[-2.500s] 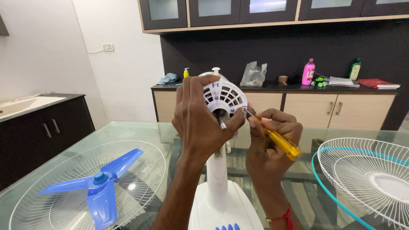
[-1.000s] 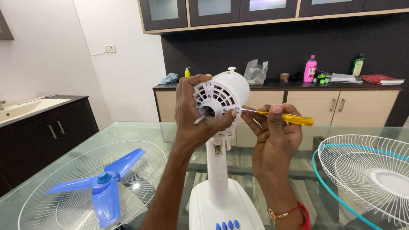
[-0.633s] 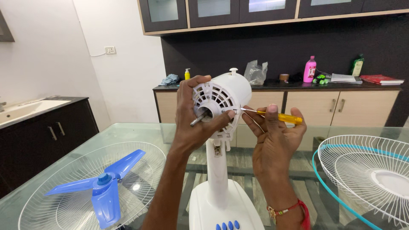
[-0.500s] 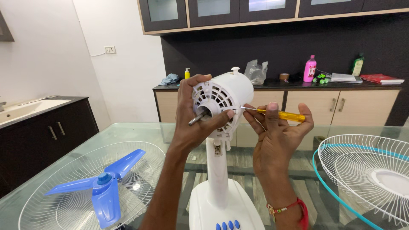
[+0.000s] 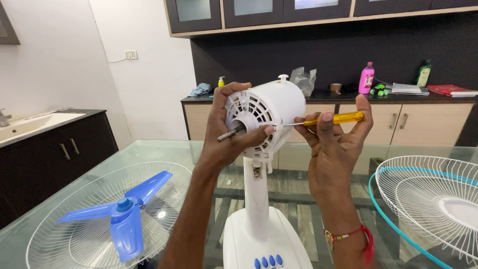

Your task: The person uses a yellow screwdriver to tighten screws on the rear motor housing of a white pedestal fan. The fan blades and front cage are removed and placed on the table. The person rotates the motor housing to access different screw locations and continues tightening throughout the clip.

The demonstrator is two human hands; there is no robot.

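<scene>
In the head view, the left hand is wrapped around the front of the white fan motor housing, which stands on its white stand on the glass table. The right hand pinches a yellow screwdriver in its fingers, the tip touching the housing edge. The left hand's fingers cover part of the grille near the metal shaft. A blue fan blade lies in a wire guard at the left; another wire guard lies at the right.
</scene>
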